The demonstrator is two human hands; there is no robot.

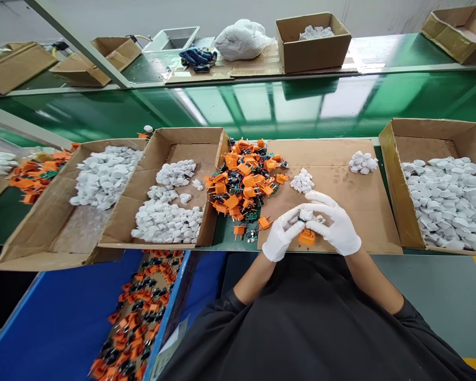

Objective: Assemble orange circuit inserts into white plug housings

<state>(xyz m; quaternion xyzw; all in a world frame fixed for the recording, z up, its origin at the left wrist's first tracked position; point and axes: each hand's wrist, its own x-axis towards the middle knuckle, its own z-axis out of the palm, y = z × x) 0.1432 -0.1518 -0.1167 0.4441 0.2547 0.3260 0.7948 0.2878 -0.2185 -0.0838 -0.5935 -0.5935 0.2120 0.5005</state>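
Observation:
My left hand point(284, 233), in a white glove, pinches a small white piece point(306, 215) with a dark edge. My right hand point(336, 225), also gloved, is closed at the fingertips beside it, around a small whitish bit point(320, 219) too small to make out. Just below the fingers, an orange plug housing point(307, 237) rests on the cardboard sheet point(365, 211). A small heap of white pieces point(302, 181) lies just beyond my hands, and another heap point(363, 162) sits farther right. To the left is a pile of orange plugs with circuit boards point(244, 180).
Cardboard boxes of white pieces stand at the left point(121, 214) and right point(424, 244). A blue-edged bin point(168, 317) below holds orange plugs. Behind the green belt point(230, 106), a shelf bears a box point(313, 53), a white bag point(241, 39) and blue gloves point(198, 58).

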